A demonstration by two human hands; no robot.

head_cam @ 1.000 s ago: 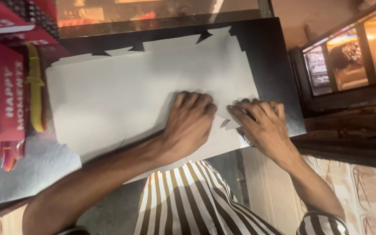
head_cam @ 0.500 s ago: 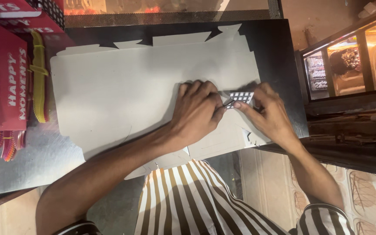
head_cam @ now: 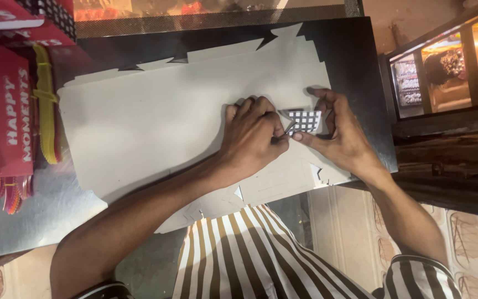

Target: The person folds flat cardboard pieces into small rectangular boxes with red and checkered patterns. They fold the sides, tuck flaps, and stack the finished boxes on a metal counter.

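Even, moderately bright light falls from above onto the flat white cardboard sheet (head_cam: 156,122), where my left hand (head_cam: 253,138) casts a soft shadow. The warm-lit glass display case (head_cam: 449,72) glows orange. Focus is sharp centrally, slightly soft toward edges.

A second ago both hands lay pressed flat on the white cardboard sheet (head_cam: 139,122); since then the right hand (head_cam: 341,135) has curled its fingers and lifted a corner flap (head_cam: 304,120), turning its black-and-white checked underside up. The left hand (head_cam: 253,138) has risen from flat to pinching that flap's near edge, and both hands have shifted slightly farther up the sheet.
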